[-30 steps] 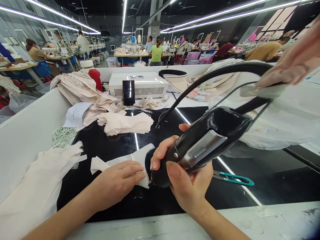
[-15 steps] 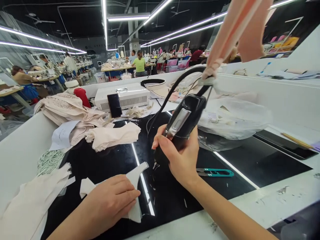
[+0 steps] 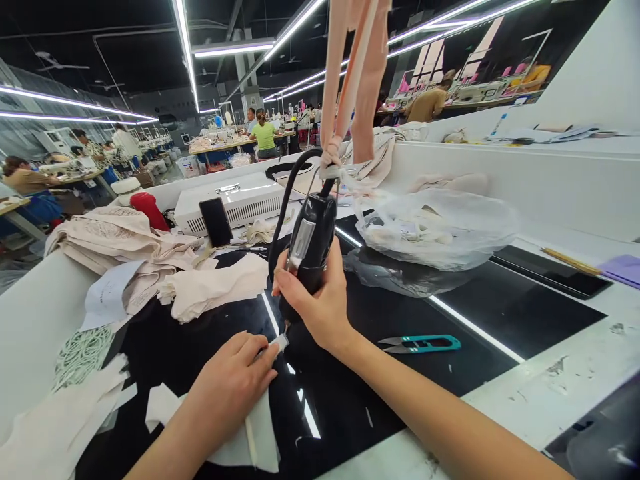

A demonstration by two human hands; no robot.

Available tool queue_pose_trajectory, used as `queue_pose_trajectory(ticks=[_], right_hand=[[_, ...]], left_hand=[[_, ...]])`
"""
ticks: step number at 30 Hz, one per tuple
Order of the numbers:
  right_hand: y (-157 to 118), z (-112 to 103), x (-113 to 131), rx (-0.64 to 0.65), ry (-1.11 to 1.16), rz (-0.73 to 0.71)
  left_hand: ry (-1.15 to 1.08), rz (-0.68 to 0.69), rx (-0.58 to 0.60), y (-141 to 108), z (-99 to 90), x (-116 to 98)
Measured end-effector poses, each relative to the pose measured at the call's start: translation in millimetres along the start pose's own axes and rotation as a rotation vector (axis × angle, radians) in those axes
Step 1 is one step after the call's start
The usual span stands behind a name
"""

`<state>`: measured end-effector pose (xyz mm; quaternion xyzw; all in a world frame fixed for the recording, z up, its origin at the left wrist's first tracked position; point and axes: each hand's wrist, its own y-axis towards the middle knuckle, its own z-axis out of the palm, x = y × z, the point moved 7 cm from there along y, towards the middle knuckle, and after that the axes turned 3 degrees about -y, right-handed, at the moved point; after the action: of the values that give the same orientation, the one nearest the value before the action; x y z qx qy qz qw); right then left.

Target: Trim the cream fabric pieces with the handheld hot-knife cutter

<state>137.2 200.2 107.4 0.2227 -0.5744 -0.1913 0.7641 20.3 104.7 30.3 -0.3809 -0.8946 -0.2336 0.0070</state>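
Observation:
My right hand (image 3: 325, 300) is wrapped round a black corded tool (image 3: 313, 237) with a silver plate, which hangs from pink fabric strips (image 3: 357, 80). The tool's tip points down and meets the narrow end of a white fabric piece (image 3: 263, 433), or sits just above it. Over that piece lies my left hand (image 3: 233, 383), palm down, fingers together and pressing near the narrow end. Its palm covers part of the fabric. Teal thread snips (image 3: 430, 343) rest on the black glass surface to the right of my right hand.
Cream fabric pieces (image 3: 215, 287), green cord (image 3: 85, 357) and a phone (image 3: 215, 222) are at the left. Behind stands a white box (image 3: 235, 200). A plastic bag of scraps (image 3: 440, 230) sits at the right, near a brown stick (image 3: 570, 261). Several people work in the background.
My right hand has moved left with the tool, bringing its tip to the fabric's end. My left hand has its fingertips nearer that end. The camera view has shifted right.

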Motion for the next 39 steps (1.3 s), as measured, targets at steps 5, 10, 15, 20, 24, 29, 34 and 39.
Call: queue_pose_trajectory(ticks=[5, 10, 15, 20, 24, 29, 34, 39], right_hand=[[0.7, 1.5, -2.8, 0.008, 0.009, 0.009], [0.8, 1.4, -4.5, 0.01, -0.002, -0.004], [-0.1, 2.0, -7.7, 0.015, -0.006, 0.003], [-1.6, 3.6, -9.0, 0.024, 0.004, 0.007], [-2.1, 3.5, -8.8, 0.028, -0.016, -0.007], [-3.4, 0.6, -7.4, 0.027, -0.008, -0.007], [-8.1, -0.7, -5.1, 0.036, -0.008, 0.002], [-10.1, -1.9, -5.9, 0.012, -0.051, 0.028]], left_hand=[[-0.02, -0.027, 0.002, -6.6, 3.9, 2.1], [-0.021, -0.024, -0.001, -5.8, 2.0, 0.5], [0.01, -0.017, -0.004, -3.9, -0.4, -0.9], [0.024, -0.016, -0.011, -3.3, -1.0, -0.7], [0.032, -0.011, -0.012, -3.5, -0.9, -1.3], [0.006, -0.026, -0.003, -5.4, 0.8, -0.4], [-0.026, -0.035, -0.005, -5.6, 1.5, -0.3], [-0.083, -0.057, 0.02, -7.5, 3.0, 1.7]])
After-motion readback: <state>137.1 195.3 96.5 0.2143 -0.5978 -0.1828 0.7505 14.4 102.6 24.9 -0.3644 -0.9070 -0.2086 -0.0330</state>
